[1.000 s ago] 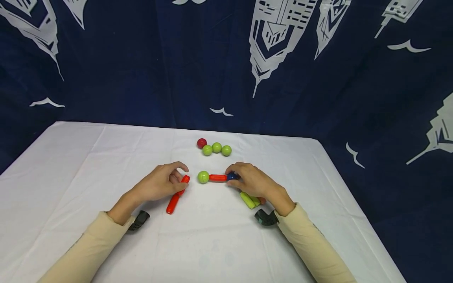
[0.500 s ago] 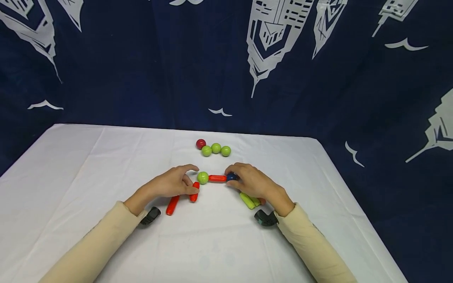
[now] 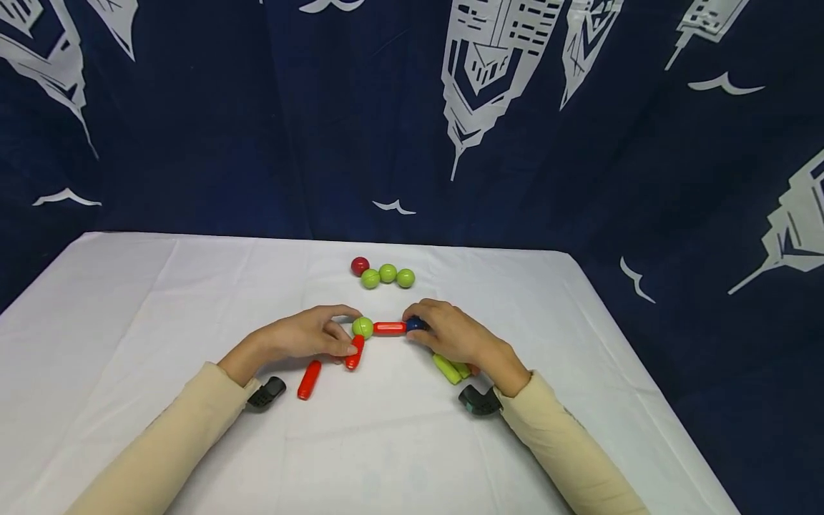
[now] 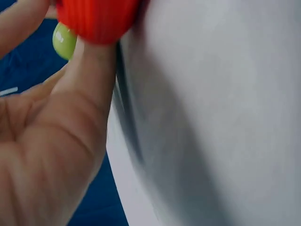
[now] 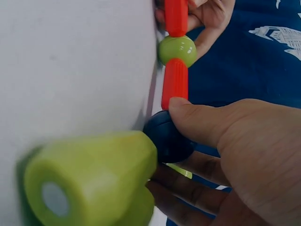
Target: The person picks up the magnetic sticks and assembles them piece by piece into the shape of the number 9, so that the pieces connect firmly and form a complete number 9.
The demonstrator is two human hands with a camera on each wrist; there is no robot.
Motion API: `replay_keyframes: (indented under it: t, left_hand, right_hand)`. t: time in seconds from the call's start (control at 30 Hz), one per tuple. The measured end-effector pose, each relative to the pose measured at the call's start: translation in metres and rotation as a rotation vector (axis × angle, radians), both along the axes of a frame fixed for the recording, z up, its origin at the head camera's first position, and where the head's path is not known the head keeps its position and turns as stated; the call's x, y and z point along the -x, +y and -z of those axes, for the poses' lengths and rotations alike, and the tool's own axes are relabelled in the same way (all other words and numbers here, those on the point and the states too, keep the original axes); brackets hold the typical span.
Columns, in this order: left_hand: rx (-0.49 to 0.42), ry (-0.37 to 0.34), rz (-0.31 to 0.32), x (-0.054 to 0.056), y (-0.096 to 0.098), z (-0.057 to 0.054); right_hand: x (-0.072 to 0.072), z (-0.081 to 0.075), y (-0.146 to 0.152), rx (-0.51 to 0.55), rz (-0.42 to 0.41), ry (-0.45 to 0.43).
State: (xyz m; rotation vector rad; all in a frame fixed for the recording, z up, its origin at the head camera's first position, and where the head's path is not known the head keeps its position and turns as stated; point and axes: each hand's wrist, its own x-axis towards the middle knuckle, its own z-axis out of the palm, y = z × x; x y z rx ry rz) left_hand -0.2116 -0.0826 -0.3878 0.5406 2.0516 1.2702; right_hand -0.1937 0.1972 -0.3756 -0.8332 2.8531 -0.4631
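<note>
My left hand (image 3: 305, 335) pinches a red rod (image 3: 355, 354) between thumb and fingers. The rod's far end meets a light green ball (image 3: 363, 327), and the left index finger reaches to that ball's far side. A second red rod (image 3: 389, 328) joins the green ball to a dark blue ball (image 3: 415, 324) in one row. My right hand (image 3: 455, 335) grips the blue ball, its thumb (image 5: 188, 113) lying where ball and rod meet in the right wrist view. The left wrist view shows the held red rod (image 4: 96, 19) close up, with a green ball (image 4: 63, 41) beyond.
A loose red rod (image 3: 309, 379) lies below the left hand. Light green rods (image 3: 447, 368) lie under the right wrist; one shows a silvery round end (image 5: 55, 199). Farther back sit a dark red ball (image 3: 360, 266) and several green balls (image 3: 388, 273) on the white cloth (image 3: 386, 443).
My left hand has moved right with its red rod, leaving the other red rod behind, and the rod's end has come to the green ball. My right hand stays on the blue ball.
</note>
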Motion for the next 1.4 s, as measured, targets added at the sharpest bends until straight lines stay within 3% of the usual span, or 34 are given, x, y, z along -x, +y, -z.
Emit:
replay_keyframes:
  t: [0.2, 0.37, 0.47, 0.7, 0.9, 1.13, 1.4]
  left_hand:
    - [-0.055, -0.052, 0.036, 0.004, -0.003, 0.003]
    - [-0.005, -0.042, 0.074, 0.007, -0.009, 0.000]
    - [0.019, -0.042, 0.098, 0.009, -0.012, -0.001]
    - [0.015, -0.019, 0.133, 0.010, -0.018, 0.003]
    - [-0.005, -0.013, 0.145, 0.011, -0.014, 0.003]
    - [-0.018, -0.013, 0.137, 0.011, -0.009, 0.002]
    - [-0.014, -0.050, 0.123, 0.010, -0.010, 0.002]
  right_hand:
    - [0.004, -0.002, 0.000, -0.026, -0.017, -0.009]
    - [0.016, -0.010, 0.002, -0.015, -0.074, -0.071]
    - [0.027, -0.014, 0.005, 0.014, -0.078, -0.065]
    - [0.062, -0.016, 0.002, 0.059, 0.017, 0.103]
    - [0.082, -0.015, -0.003, 0.016, 0.082, -0.004]
    - [0.090, -0.012, -0.003, 0.046, 0.076, -0.035]
    - [0.080, -0.012, 0.001, 0.079, 0.049, -0.020]
